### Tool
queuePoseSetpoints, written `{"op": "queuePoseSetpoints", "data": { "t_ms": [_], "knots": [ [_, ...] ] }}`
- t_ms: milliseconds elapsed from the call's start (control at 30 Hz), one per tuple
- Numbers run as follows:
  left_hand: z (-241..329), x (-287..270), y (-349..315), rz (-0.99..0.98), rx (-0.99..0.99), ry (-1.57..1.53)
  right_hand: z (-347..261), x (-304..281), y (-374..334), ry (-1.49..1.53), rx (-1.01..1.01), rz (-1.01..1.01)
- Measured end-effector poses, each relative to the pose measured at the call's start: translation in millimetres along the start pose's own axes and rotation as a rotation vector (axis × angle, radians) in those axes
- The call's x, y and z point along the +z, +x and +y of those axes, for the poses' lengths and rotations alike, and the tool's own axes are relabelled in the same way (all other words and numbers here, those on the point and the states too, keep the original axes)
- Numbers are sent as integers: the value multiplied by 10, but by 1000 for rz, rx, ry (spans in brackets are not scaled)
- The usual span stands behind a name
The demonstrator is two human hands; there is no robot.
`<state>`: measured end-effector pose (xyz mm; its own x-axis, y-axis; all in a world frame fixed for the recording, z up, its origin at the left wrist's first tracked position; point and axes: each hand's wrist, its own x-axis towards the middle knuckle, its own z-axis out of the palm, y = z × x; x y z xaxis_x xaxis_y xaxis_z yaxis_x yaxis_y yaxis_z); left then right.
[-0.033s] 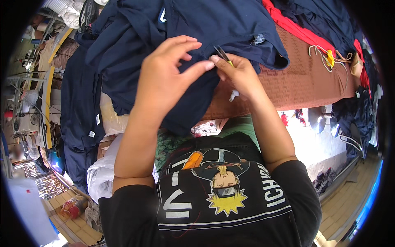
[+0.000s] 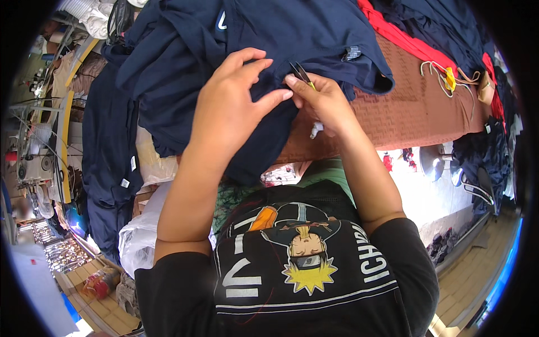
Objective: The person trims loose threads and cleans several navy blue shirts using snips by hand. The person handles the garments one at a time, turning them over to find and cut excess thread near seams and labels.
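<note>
My left hand (image 2: pixel 233 95) hovers over a navy blue garment (image 2: pixel 179 78), its fingers curved and spread apart, with nothing visible in them. Its thumb tip comes close to the fingertips of my right hand (image 2: pixel 323 101). That right hand grips a pair of thread snips (image 2: pixel 301 72) with dark blades and a yellow-green part, blades pointing up and away to the left. A small white piece (image 2: pixel 316 129) shows just below the right palm; I cannot make out what it is. The garment is spread in folds, with a dark label (image 2: pixel 352 53) near its right opening.
A brown patterned cloth (image 2: pixel 393 106) covers the table. At the right lie a red strip (image 2: pixel 410 39), a yellow item (image 2: pixel 450 80) with cords, and more dark clothing (image 2: pixel 443 28). Clear plastic (image 2: pixel 140 236) bulges beside my left arm. A cluttered rack (image 2: pixel 48 140) stands at the left.
My left hand has shifted slightly to the right, its thumb a little lower. The snips have tipped slightly up and left. The small white piece has moved slightly left.
</note>
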<state>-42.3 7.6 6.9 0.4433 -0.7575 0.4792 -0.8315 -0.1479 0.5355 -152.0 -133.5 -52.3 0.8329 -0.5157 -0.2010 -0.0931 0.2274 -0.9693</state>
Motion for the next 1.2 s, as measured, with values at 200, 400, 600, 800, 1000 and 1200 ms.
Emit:
{"op": "queuePoseSetpoints", "data": {
  "t_ms": [200, 400, 600, 800, 1000, 1200],
  "knots": [
    [-271, 278, -11, 97, 64, 139, 0, 152, 76, 82, -86, 105],
    [-268, 213, 18, -8, -187, -141, -11, 65, -9, 3, -148, 152],
    [-166, 283, 29, -18, -181, -109, 24, 50, -40, -72, -239, 156],
    [-178, 326, 46, 53, 87, 56, -43, -15, -59, 22, -151, 128],
    [-171, 334, 16, 71, 173, 78, -212, -2, -61, 10, -71, 129],
    [-193, 295, -1, 114, 32, -485, -180, 12, 73, 53, -120, 147]
  ]
}}
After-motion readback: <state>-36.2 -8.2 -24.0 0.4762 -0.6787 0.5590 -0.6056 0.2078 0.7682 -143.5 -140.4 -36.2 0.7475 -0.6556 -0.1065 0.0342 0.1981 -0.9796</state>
